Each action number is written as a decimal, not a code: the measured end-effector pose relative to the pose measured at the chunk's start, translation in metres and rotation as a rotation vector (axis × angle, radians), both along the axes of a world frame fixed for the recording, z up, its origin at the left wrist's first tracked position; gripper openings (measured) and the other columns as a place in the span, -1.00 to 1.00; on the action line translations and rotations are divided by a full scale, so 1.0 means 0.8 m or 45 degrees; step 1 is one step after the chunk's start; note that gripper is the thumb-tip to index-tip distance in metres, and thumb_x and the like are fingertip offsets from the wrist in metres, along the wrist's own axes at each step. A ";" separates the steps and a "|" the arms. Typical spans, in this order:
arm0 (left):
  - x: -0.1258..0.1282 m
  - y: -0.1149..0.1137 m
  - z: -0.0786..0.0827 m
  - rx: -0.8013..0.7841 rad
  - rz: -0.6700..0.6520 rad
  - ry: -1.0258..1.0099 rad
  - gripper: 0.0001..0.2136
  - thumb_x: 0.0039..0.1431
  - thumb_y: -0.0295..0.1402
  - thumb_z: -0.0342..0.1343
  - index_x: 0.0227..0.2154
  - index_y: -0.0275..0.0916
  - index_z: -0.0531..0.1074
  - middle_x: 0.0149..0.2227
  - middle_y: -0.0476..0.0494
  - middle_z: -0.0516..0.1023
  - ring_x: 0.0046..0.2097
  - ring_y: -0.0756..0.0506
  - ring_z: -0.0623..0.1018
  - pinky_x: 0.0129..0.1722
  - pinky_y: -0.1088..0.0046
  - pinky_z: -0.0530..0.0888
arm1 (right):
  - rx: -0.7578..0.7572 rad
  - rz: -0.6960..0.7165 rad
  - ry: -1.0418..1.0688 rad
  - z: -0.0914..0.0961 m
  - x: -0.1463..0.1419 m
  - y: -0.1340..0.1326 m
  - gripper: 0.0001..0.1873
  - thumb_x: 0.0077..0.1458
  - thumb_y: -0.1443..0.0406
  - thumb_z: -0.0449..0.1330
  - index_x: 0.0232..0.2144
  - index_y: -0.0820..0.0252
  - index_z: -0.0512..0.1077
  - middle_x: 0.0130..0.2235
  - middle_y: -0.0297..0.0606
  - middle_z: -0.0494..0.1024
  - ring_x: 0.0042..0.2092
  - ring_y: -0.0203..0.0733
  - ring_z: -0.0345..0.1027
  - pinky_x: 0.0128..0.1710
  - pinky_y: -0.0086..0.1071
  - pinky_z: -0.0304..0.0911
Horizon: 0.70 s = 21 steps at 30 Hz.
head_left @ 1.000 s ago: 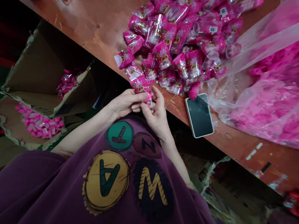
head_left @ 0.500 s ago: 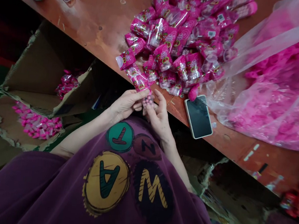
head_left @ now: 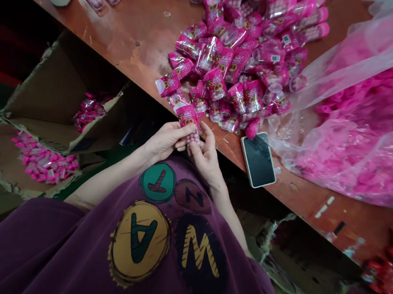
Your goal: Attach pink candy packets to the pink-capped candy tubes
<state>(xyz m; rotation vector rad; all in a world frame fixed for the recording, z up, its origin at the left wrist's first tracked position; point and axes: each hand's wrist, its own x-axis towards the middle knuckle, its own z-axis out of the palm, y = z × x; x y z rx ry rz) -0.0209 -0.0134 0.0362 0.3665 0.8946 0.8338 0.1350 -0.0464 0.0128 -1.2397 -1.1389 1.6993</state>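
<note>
Standing leftmost, a cardboard box (head_left: 47,98) holds pink packets (head_left: 90,110). The left hand (head_left: 164,140) and right hand (head_left: 206,156) pinch one candy packet (head_left: 188,117), fingers clamped on it, at the table (head_left: 131,32) edge below the pile (head_left: 240,63). A phone (head_left: 258,159) lies rightward.

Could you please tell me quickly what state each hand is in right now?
Left hand: closed on the packet, pinching its near end.
Right hand: closed on the same packet, from the other side.
</note>
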 end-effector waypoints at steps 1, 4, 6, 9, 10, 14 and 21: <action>0.001 0.000 0.000 -0.003 0.006 -0.007 -0.64 0.17 -0.15 0.47 -0.38 -0.38 0.53 -0.60 0.10 0.33 -0.64 0.19 0.17 -0.62 0.61 0.13 | -0.010 0.001 0.019 0.002 -0.001 0.001 -0.12 0.30 -0.15 0.23 0.46 -0.04 -0.01 -0.37 -0.45 0.38 -0.48 -0.29 0.22 -0.46 -0.36 0.31; 0.006 -0.003 -0.002 -0.049 -0.053 0.008 -0.60 0.12 -0.12 0.50 -0.40 -0.39 0.52 -0.59 0.03 0.42 -0.65 0.18 0.21 -0.64 0.62 0.12 | -0.088 -0.008 0.056 0.008 -0.002 0.004 -0.06 0.30 -0.15 0.22 0.49 -0.02 -0.07 -0.40 -0.47 0.34 -0.53 -0.31 0.11 -0.55 -0.38 0.17; 0.007 -0.005 -0.003 -0.077 -0.089 0.024 -0.59 0.13 -0.10 0.48 -0.42 -0.37 0.49 -0.58 -0.01 0.46 -0.66 0.18 0.23 -0.65 0.62 0.14 | -0.126 -0.024 0.100 0.009 -0.001 0.008 -0.05 0.27 -0.13 0.27 0.48 -0.01 -0.06 -0.42 -0.50 0.33 -0.55 -0.34 0.06 -0.58 -0.40 0.10; 0.007 -0.005 -0.004 -0.078 -0.127 0.018 -0.59 0.15 -0.09 0.46 -0.43 -0.34 0.47 -0.59 0.00 0.45 -0.67 0.16 0.24 -0.66 0.61 0.16 | -0.111 -0.013 0.169 0.007 0.003 0.014 -0.09 0.25 -0.07 0.33 0.44 0.00 0.02 -0.47 -0.56 0.34 -0.58 -0.38 0.04 -0.60 -0.44 0.03; 0.007 -0.005 -0.004 -0.077 -0.145 0.012 -0.59 0.13 -0.08 0.46 -0.43 -0.33 0.47 -0.61 0.01 0.42 -0.68 0.15 0.23 -0.66 0.60 0.17 | -0.101 -0.009 0.176 0.005 0.005 0.015 -0.10 0.25 -0.06 0.33 0.44 0.00 0.03 -0.49 -0.57 0.35 -0.59 -0.39 0.04 -0.61 -0.46 0.01; 0.009 -0.002 -0.002 -0.054 -0.185 0.020 -0.58 0.13 0.00 0.42 -0.32 -0.31 0.53 -0.65 0.08 0.36 -0.70 0.11 0.20 -0.66 0.54 0.24 | -0.127 0.043 0.172 -0.005 0.009 0.029 -0.05 0.20 -0.08 0.37 0.44 0.04 0.07 -0.53 -0.59 0.40 -0.61 -0.39 0.13 -0.62 -0.48 0.05; 0.007 0.019 0.019 0.188 -0.028 -0.011 -0.63 0.26 0.00 0.31 -0.17 -0.23 0.54 -0.34 -0.07 0.61 -0.53 0.03 0.50 -0.48 0.48 0.43 | 0.149 -0.081 -0.082 0.028 0.010 0.101 -0.49 0.20 0.00 0.31 0.08 0.13 0.44 -0.42 -0.44 0.48 -0.52 -0.36 0.22 -0.53 -0.45 0.18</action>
